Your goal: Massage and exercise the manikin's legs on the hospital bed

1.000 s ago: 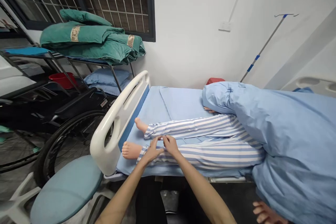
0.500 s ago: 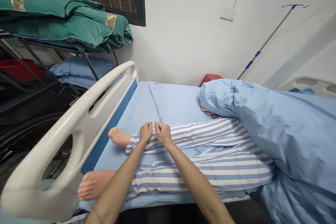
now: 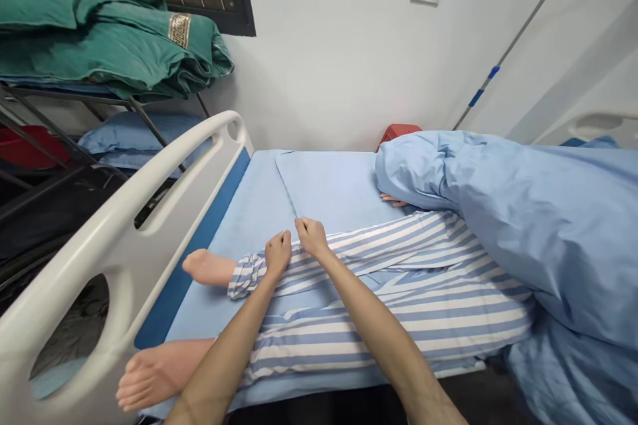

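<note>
My left hand [image 3: 278, 254] is closed in a fist over the lower part of the far leg of the blue-and-white striped trousers [image 3: 399, 242]. Just right of it and slightly farther away, my right hand [image 3: 311, 236] is also a fist, at the far edge of the same trouser leg. No object shows in either hand, and the undersides of the fingers are hidden. The trousers are on a lying figure that looks like a manikin. Its far foot [image 3: 209, 267] is bare, as is its near foot [image 3: 157, 372], partly behind my left forearm.
A white bed end board [image 3: 169, 166] rises at the left. A bunched blue quilt [image 3: 523, 206] covers the figure's upper part, with fingers [image 3: 393, 200] showing beneath. Light-blue sheet [image 3: 329, 179] lies beyond the legs. Green folded bedding [image 3: 129, 46] and an IV pole [image 3: 518, 33] stand behind.
My right hand has shifted a little away from me relative to my left, so the fists are no longer level. The whole view has moved slightly. Both hands stay closed.
</note>
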{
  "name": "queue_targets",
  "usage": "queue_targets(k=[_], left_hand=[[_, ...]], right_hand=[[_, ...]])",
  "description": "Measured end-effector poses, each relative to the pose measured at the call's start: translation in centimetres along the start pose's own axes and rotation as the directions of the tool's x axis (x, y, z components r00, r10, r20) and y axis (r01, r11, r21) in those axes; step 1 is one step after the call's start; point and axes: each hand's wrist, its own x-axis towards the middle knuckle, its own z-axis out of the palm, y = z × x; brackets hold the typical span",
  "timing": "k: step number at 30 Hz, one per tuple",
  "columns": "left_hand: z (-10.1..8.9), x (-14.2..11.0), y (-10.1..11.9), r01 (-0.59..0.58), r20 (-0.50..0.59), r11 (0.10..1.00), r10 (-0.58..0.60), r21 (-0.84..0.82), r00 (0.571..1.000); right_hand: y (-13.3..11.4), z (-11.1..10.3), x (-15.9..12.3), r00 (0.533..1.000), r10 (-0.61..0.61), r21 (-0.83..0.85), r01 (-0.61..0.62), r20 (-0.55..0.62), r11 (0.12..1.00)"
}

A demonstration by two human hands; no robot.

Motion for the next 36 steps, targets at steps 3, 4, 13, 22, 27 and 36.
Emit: queue_targets(k=[3, 4, 13, 22, 27, 36], left_hand=[[0.7, -0.1, 1.7, -0.012, -0.006, 0.997, 0.011, -0.081, 1.0], [1.0, -0.1, 2.4, -0.021, 0.001, 0.992, 0.021, -0.127, 1.0], [3.8, -0.2, 3.5, 0.053, 0.027, 0.998, -0.052, -0.02, 0.998], [7.6, -0.7, 8.3, 0.013, 0.074, 0.974, 0.004, -0.227, 0.997], [10.3, -1.2, 10.8, -0.017, 0.084, 0.953, 0.045, -0.303, 0.995], [14.4, -2.3, 13.6, -0.007, 0.174, 0.939, 0.07, -0.343, 0.982]], right_hand=[[1.9, -1.4, -0.1, 0.998, 0.055, -0.033, -0.056, -0.021, 0.998], [2.5, -1.5, -0.1, 0.996, 0.083, -0.03, -0.084, -0.028, 0.996], [4.3, -4.8, 0.8, 0.999, 0.037, -0.037, -0.038, -0.026, 0.999], [7.5, -8.0, 0.8, 0.99, 0.097, -0.021, -0.099, -0.098, 0.995], [9.2, -11.2, 0.7, 0.99, 0.105, -0.192, -0.122, -0.093, 0.974], [11.6, -16.4, 0.9, 0.988, 0.116, -0.319, -0.142, -0.098, 0.937]])
